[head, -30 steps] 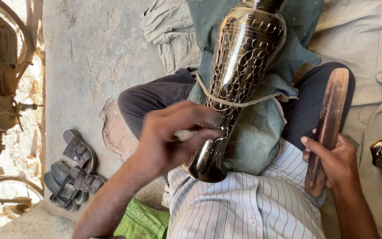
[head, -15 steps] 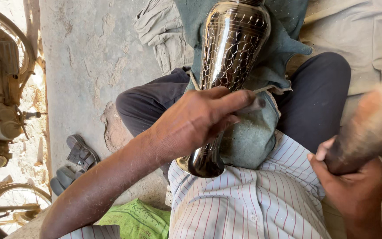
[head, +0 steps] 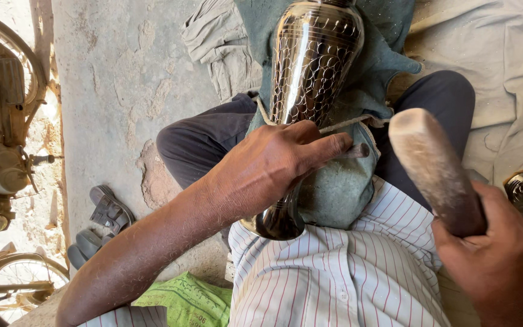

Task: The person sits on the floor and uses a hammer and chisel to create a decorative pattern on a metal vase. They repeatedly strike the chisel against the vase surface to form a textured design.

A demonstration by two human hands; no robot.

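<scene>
On the lap, fingers outward:
Left hand (head: 267, 166): fingers pressed together, pinching a thin metal punch (head: 352, 151) against the vase side.
Punch: tip touching the vase, lying crosswise to it.
Vase (head: 310, 66): shiny engraved metal, on a green cloth (head: 340, 194) over the knees, long axis running away from the body, narrow foot near the striped shirt (head: 334, 272).
Right hand (head: 491, 254): fist closed round a wooden mallet (head: 434, 169), raised.
Mallet vs punch: head up and right of the punch end, apart.
Nearer hand: left, on the vase.
Around: sandals (head: 101, 224), bicycle (head: 1, 151) at left.
</scene>
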